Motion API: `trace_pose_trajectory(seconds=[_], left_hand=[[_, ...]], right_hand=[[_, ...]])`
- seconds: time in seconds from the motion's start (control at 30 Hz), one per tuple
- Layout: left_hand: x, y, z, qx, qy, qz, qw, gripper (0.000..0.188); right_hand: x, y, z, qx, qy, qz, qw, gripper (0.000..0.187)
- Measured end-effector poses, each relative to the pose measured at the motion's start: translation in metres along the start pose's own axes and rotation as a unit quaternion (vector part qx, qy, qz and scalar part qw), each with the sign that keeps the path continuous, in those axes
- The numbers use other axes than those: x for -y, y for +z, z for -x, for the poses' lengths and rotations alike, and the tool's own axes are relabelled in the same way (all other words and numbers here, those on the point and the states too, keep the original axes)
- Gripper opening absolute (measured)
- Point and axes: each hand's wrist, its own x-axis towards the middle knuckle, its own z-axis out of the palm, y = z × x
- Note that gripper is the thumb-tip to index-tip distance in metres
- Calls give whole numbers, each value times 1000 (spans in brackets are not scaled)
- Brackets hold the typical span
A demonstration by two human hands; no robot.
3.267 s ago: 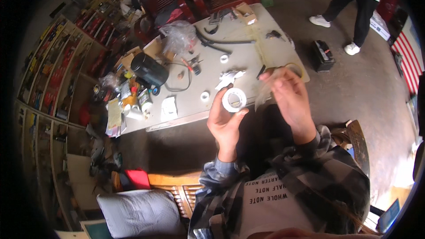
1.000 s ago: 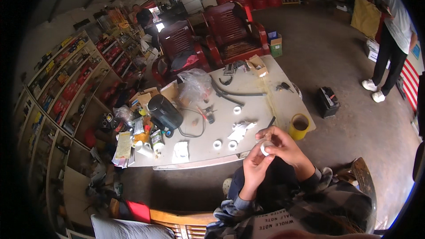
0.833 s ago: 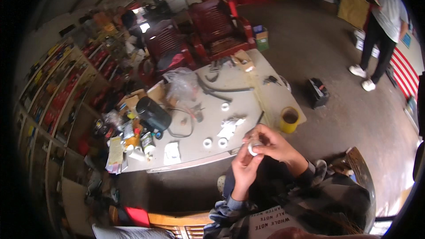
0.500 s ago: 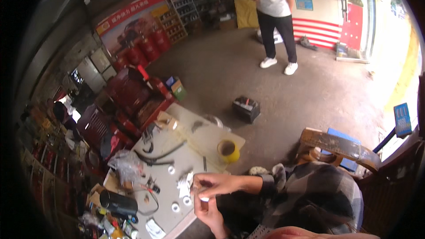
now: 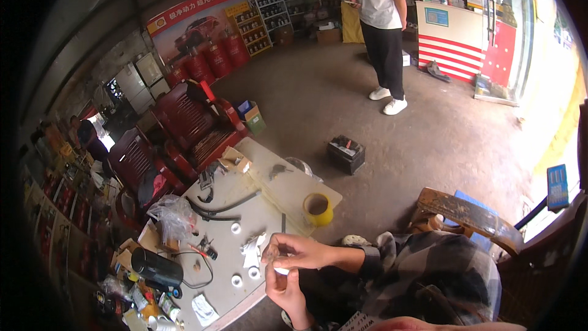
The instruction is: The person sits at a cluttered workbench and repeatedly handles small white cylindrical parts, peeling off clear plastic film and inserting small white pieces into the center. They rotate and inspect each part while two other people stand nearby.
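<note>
A small white roll (image 5: 282,271) is held at the lower middle of the frame, just off the near edge of the table (image 5: 278,187). It is pinched between the fingertips of both hands: the right hand (image 5: 300,251) lies above it, fingers curled down onto its top, and the left hand (image 5: 283,288) comes up from below, thumb and fingers closed on its lower side. The two hands are touching each other around it. Whether the roll is tape cannot be told, as it is mostly covered.

On the table, just left of the hands, three small white rings (image 5: 236,228) are seen lying flat, near a crumpled white piece (image 5: 251,251). A yellow roll (image 5: 318,208) is stood at the table's right corner, up and right of the hands; its hollow middle appears empty. A clear plastic bag (image 5: 174,217) is set at the table's left side, its contents not discernible. A black cylinder (image 5: 157,268) is laid on its side at the lower left, with small bottles (image 5: 153,308) crowded below it. A black hose (image 5: 220,208) is curved across the table's middle.

On the floor beyond, a black box (image 5: 346,153) is placed, and a person (image 5: 383,24) is stood at the upper middle. Red armchairs (image 5: 193,125) are set at the table's far side.
</note>
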Motion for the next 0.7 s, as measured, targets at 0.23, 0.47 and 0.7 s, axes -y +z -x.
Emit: trace_pose_trajectory(seconds=[0.23, 0.47, 0.7], left_hand=[[-3, 2, -3, -12, 8, -3, 1000, 51], [3, 3, -15, -38, -14, 68, 997, 61], [-7, 6, -31, -8, 27, 213, 977, 67]], right_hand=[[2, -1, -7, 20, -12, 19, 1000, 21], [11, -10, -1, -139, -66, -42, 987, 22], [59, -4, 2, -138, -91, -210, 964, 19]])
